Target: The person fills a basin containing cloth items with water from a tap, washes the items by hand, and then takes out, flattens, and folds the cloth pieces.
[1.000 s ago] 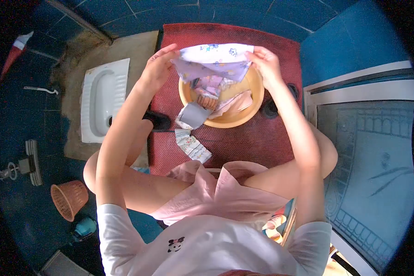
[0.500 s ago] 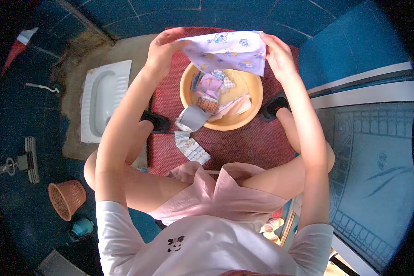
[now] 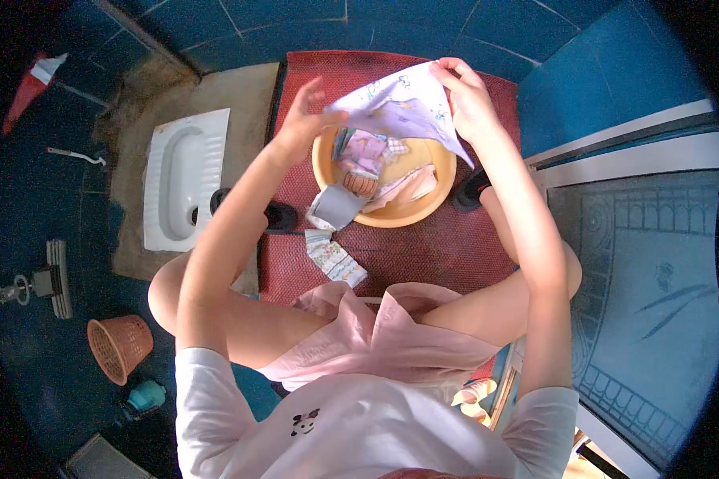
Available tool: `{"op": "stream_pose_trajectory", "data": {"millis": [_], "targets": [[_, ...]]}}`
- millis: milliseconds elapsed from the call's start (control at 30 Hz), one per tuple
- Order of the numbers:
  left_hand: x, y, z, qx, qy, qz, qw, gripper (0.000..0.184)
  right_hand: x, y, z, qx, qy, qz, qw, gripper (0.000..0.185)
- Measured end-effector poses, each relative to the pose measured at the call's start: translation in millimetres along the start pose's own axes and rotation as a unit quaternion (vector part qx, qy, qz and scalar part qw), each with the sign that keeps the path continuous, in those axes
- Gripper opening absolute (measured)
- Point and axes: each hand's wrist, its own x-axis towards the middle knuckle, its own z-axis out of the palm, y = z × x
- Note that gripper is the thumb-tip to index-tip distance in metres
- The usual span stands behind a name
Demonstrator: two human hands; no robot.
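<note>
- A white-and-lilac floral cloth (image 3: 411,104) hangs above the yellow basin's (image 3: 399,219) far side, its far right corner pinched in my right hand (image 3: 469,97).
- My left hand (image 3: 302,124) spreads thumb and fingers at the cloth's left edge; I cannot tell whether they touch.
- Purple patterned fabric (image 3: 363,150) and pink fabric (image 3: 407,188) lie inside the basin, on a red mat (image 3: 439,259).

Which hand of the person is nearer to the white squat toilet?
Left. The left hand is to the right of the squat toilet; the right hand is much farther right, holding the printed cloth.
</note>
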Motion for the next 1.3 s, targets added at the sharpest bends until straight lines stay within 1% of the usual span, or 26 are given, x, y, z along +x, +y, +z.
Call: {"op": "stream_pose_trajectory", "data": {"millis": [67,100,133,200,233,267,333,367,400,467,500,567,600,667,800,867,900,967,1000,1033,1100,1133,1200,1233,1267,1300], "targets": [[-10.7,-9.0,17.6,-0.187,0.067,-0.142,0.970,0.080,-2.7,-5.1,6.2,0.000,-0.002,0.000,1.000,0.016],[-13.8,-22.3,23.6,-0.261,0.067,-0.128,0.955,0.084,-3.6,-7.3,7.4,0.001,-0.004,0.002,1.000,0.016],[-15.6,-30.6,31.9,-0.262,0.067,-0.128,0.954,0.084,-3.7,-9.6,6.1,0.000,-0.003,0.002,1.000,0.016],[-17.7,-41.4,50.8,-0.393,0.106,-0.204,0.890,0.080,-2.7,-13.0,2.1,-0.012,-0.026,-0.005,1.000,0.013],[-22.0,-39.5,57.3,-0.398,0.042,-0.167,0.901,0.087,-2.2,-13.6,1.3,-0.013,-0.025,-0.005,1.000,0.013],[-21.5,-45.4,60.7,-0.399,0.041,-0.168,0.901,0.087,-2.0,-13.7,0.8,-0.001,-0.005,-0.003,1.000,0.014],[-20.6,-57.3,66.5,-0.443,0.007,-0.231,0.866,0.073,-1.3,-12.1,0.1,0.009,0.016,0.000,1.000,0.015],[-18.5,-62.9,69.3,-0.444,0.040,-0.248,0.860,0.057,-1.0,-10.9,0.0,0.015,0.014,-0.001,1.000,0.015],[-18.3,-58.3,69.3,-0.445,0.039,-0.249,0.859,0.057,-0.3,-9.9,-0.2,0.020,0.013,-0.002,1.000,0.015],[-16.9,-48.2,68.3,-0.443,-0.004,-0.120,0.888,0.048,2.2,-8.5,-3.3,0.022,0.009,0.001,1.000,0.015],[-19.0,-36.3,66.5,-0.442,-0.003,-0.120,0.889,0.048,3.4,-7.6,-4.1,0.027,0.003,0.003,1.000,0.014],[-24.7,-15.2,64.3,-0.383,0.058,-0.106,0.916,0.045,2.3,-9.3,-3.9,0.031,0.012,0.014,0.999,0.014],[-22.9,-19.6,63.1,-0.382,0.058,-0.107,0.916,0.045,1.7,-10.0,-4.0,0.034,0.021,0.024,0.999,0.014],[-18.2,-32.9,60.1,-0.313,0.128,-0.111,0.935,0.040,2.2,-9.0,-6.2,0.037,0.020,0.023,0.999,0.014],[-20.7,-36.2,59.5,-0.334,0.134,-0.122,0.925,0.035,3.3,-7.0,-11.2,0.031,0.000,0.031,0.999,0.010],[-20.7,-40.7,59.2,-0.426,0.064,-0.109,0.896,0.029,2.5,-7.7,-9.4,0.027,0.008,0.034,0.999,0.010],[-18.9,-46.6,58.7,-0.426,0.064,-0.109,0.896,0.029,1.9,-8.7,-8.3,0.021,0.017,0.036,0.999,0.010],[-14.1,-58.4,56.6,-0.375,0.048,-0.161,0.911,0.028,1.3,-10.0,-6.4,0.044,0.013,0.038,0.998,0.011],[-15.0,-53.7,56.9,-0.376,0.048,-0.161,0.911,0.028,1.5,-10.1,-5.8,0.066,0.008,0.039,0.997,0.014],[-16.0,-49.2,57.4,-0.383,0.050,-0.146,0.911,0.023,2.3,-9.5,-6.5,0.066,0.008,0.039,0.997,0.014],[-18.6,-39.2,55.5,-0.390,0.052,-0.130,0.910,0.017,4.9,-7.8,-10.5,0.043,0.030,0.021,0.998,0.025],[-20.4,-33.7,52.8,-0.377,0.052,-0.120,0.917,0.015,6.0,-7.5,-12.8,0.042,0.030,0.021,0.998,0.025],[-20.4,-24.8,49.2,-0.364,0.053,-0.110,0.924,0.014,6.7,-8.8,-16.2,-0.015,0.078,-0.019,0.997,0.054],[-19.6,-20.6,48.2,-0.335,0.087,-0.087,0.934,0.012,2.3,-9.6,-17.6,-0.015,0.078,-0.018,0.997,0.054],[-18.8,-15.6,47.0,-0.305,0.122,-0.063,0.942,0.012,-6.9,-10.2,-19.3,-0.146,0.031,-0.025,0.988,0.065],[-22.5,1.2,44.5,-0.291,0.125,-0.084,0.945,0.012,-15.3,-10.6,-18.4,-0.273,-0.017,-0.031,0.961,0.078]]}}
